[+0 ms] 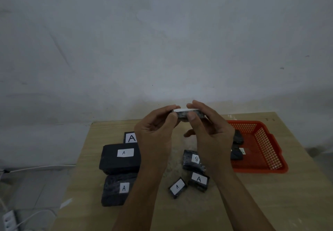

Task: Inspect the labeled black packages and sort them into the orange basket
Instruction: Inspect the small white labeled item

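My left hand (156, 131) and my right hand (209, 128) hold a small black package (183, 116) between them, raised above the table; its white label faces up and cannot be read. The orange basket (261, 151) stands at the right with black packages (237, 147) inside. On the wooden table (252, 203) lie several black packages: a large one labelled A (119, 158), another labelled A (115, 189) in front of it, one labelled A (129, 137) behind, one labelled B (191, 159), and two small ones labelled A (177, 187) (198, 181).
A pale wall stands right behind the table. White cables (36, 167) and a power strip (10, 220) lie on the floor to the left. The table's left edge runs close to the large packages.
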